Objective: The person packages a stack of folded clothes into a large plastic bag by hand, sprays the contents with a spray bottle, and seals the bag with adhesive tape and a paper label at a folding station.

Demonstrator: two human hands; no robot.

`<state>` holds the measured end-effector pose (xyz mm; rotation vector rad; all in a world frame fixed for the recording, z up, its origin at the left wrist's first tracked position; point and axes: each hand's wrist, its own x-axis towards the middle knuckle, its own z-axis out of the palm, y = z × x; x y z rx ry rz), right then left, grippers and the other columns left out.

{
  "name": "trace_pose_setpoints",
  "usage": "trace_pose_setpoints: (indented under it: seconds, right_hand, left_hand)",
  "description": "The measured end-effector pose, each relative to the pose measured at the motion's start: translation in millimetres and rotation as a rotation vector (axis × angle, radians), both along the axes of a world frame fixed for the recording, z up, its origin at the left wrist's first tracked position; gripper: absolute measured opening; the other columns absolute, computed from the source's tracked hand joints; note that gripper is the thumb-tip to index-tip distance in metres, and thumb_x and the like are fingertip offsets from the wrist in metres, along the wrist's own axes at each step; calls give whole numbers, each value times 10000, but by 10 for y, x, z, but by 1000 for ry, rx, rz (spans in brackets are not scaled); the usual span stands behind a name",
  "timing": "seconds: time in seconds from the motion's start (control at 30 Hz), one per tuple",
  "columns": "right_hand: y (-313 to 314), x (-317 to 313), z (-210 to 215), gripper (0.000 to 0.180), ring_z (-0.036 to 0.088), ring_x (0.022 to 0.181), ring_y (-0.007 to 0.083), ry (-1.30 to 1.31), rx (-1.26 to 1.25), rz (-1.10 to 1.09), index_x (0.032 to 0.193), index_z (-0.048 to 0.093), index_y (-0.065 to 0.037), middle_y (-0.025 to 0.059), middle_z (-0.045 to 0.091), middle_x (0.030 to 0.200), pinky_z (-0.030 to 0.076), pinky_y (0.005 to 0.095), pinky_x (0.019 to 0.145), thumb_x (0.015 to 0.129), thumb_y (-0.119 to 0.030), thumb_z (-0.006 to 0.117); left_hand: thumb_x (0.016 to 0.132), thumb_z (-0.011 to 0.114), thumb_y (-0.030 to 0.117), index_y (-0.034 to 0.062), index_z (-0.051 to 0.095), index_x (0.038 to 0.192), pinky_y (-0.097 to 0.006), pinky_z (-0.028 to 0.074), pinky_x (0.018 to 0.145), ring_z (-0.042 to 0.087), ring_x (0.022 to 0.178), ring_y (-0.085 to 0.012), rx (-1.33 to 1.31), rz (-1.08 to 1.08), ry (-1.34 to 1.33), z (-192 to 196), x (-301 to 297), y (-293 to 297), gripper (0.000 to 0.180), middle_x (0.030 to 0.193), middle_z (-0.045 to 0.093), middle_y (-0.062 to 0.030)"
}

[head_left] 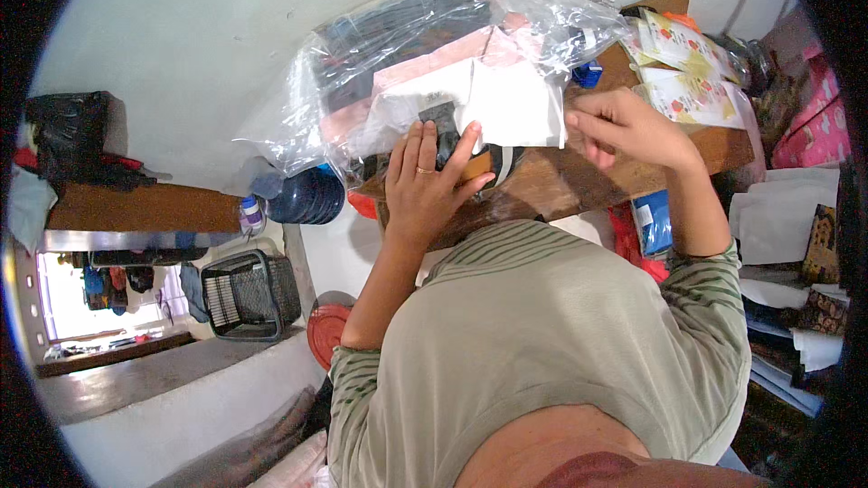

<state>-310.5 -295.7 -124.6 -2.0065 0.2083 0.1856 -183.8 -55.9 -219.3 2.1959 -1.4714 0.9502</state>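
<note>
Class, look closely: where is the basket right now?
In the head view, the basket is at the left, on the grey ledge, to the right of the bright window and below the blue jug.

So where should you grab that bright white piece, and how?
Probably pinch the white piece by its lower right corner, from the right: that corner looks flat and uncovered, near the right hand, while the left hand lies at the piece's left.

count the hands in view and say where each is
2: the left hand, spread over the dark patch; the right hand, beside the right edge of the white piece. No other shows.
</note>
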Motion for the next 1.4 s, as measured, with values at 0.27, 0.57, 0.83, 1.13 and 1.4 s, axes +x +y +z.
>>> trace_pose_setpoints:
  seconds: [0.27,0.57,0.83,1.13,1.4]
  right_hand:
    - [-189,-245,160,375,532,428,95,151,-274,190,693,493,-17,29,523,526,458,236,412,912,-317,451]
    - [-284,-391,37,237,539,556,88,-218,221,-91,831,463,-63,30,536,691,469,222,519,915,-285,463]
    - [602,132,-296,449,509,714,95,-687,24,-333,1020,381,-49,68,506,908,453,236,612,737,-173,706]
    - [718,225,-457,395,471,661,100,-729,32,-503,1026,378,-41,71,469,854,429,242,586,750,-87,657]
    - [-21,-162,-673,397,440,739,85,-876,166,-849,1066,361,-65,44,464,912,417,205,640,771,-10,621]
  left_hand:
    - [668,616,568,293,526,1190,-402,402,859,482,1044,-286,27,9,-17,17,-1,-9,597,1127,473,-127]
    - [701,613,541,273,542,1180,-394,406,879,497,1024,-286,30,3,-29,32,0,9,554,1129,463,-145]
    - [698,613,548,283,502,1218,-401,410,871,499,1019,-292,6,-10,-65,0,30,6,594,1123,465,-157]
    - [690,624,546,292,484,1233,-399,415,865,500,1020,-288,-10,-3,-64,10,5,-5,616,1117,468,-149]
    - [685,640,537,275,502,1206,-399,411,879,487,1053,-288,-31,3,-39,-22,-9,20,600,1143,458,-141]
